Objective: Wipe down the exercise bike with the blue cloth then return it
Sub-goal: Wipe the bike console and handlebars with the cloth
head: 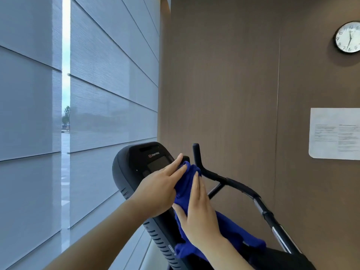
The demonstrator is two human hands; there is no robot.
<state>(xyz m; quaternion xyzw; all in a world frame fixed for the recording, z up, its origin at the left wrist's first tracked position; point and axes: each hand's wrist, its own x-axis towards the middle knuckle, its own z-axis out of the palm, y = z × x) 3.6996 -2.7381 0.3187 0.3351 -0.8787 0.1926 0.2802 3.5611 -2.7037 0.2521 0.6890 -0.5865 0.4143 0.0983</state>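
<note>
- Blue cloth (187, 185) lies bunched on the exercise bike (134, 162) console, its tail draped down to the right.
- Left hand (157, 190) rests on it, fingers straight; right hand (200, 211) presses it flat, fingers straight.
- Handlebar (233, 184) rises just right of the cloth.
- Window blinds (109, 94) close by on the left; brown wall (224, 84) behind, bearing clock (347, 37) and notice (334, 133).

left hand (161, 186): fingers straight, palm down | right hand (198, 209): flat, fingers together | both hands reach forward, close together

Handlebar (229, 181) crowds console (140, 164); left side open.
</note>
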